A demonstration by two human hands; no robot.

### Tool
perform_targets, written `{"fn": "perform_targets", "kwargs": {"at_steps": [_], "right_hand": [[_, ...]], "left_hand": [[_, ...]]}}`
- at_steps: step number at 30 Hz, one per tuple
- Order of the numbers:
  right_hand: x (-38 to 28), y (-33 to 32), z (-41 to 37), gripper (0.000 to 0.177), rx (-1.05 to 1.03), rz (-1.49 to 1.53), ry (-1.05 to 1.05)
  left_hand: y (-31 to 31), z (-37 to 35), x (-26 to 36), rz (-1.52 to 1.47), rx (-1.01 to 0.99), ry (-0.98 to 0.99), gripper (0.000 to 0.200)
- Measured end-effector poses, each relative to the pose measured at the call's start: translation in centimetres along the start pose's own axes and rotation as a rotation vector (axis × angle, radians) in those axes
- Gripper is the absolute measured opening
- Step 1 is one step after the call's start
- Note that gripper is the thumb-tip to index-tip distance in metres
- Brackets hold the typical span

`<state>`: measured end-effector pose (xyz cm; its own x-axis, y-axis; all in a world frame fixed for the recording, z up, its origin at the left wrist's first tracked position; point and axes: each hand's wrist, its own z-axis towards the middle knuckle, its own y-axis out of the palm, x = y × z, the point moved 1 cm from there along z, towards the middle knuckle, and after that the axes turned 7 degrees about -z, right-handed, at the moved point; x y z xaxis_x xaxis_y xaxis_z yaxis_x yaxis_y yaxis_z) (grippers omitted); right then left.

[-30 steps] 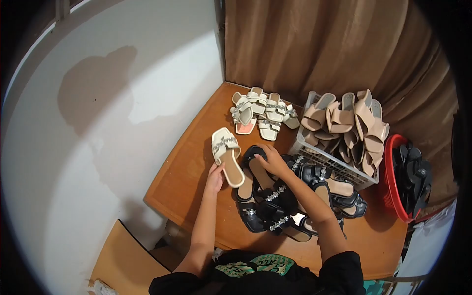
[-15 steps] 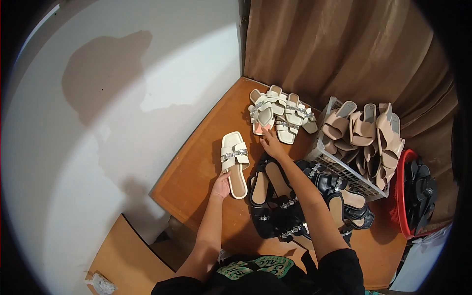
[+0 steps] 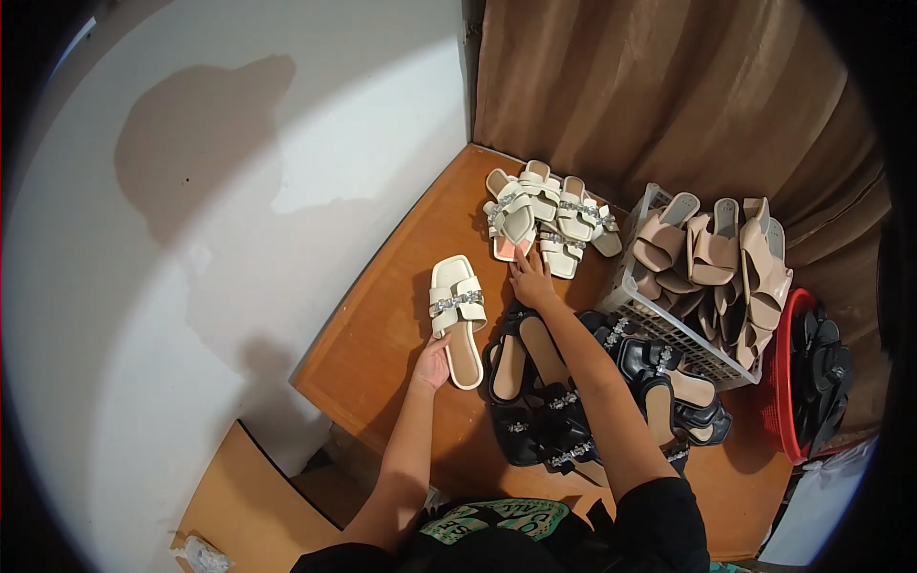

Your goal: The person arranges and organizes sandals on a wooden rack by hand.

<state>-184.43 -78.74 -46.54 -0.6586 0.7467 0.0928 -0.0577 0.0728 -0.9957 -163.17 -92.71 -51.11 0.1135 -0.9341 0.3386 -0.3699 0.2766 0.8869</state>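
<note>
— What are the hands on?
— The left hand (image 3: 435, 361) curls round the heel of a cream sandal (image 3: 457, 310) lying flat on the bench (image 3: 382, 315). The right hand (image 3: 531, 283), fingers stretched out, touches the cream pile (image 3: 544, 215).
— Which step?
— Finding its mate, it seems; taking one calls for closing those fingers.
— Anything hidden?
— The forearm covers part of the black sandals (image 3: 535, 401).
</note>
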Motion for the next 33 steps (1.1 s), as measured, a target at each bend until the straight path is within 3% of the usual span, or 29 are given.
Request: {"fn": "perform_targets", "kwargs": {"at_steps": [15,20,24,29,33], "right_hand": [[0.0,-2.8,-1.7,0.044,0.036,-0.322,-0.087],[-1.1,-4.4,-3.8,0.047,0.182,-0.546,-0.164],[-1.2,-5.3,-6.1,0.050,0.248,-0.494,-0.204],[-1.2,-8.6,-10.7,0.037,0.320,-0.501,-0.280],[-1.1,-9.7,-13.9,0.033,0.252,-0.409,-0.324]], "left_hand": [[0.2,0.0,0.1,-0.016,-0.058,-0.018,0.030],[0.0,0.0,0.0,-0.003,-0.035,-0.009,0.029],[0.0,0.1,0.0,-0.005,-0.038,-0.019,0.029],[0.7,-0.2,0.1,-0.022,-0.077,-0.018,0.030],[0.0,0.4,0.1,0.009,-0.107,-0.012,0.033]]}}
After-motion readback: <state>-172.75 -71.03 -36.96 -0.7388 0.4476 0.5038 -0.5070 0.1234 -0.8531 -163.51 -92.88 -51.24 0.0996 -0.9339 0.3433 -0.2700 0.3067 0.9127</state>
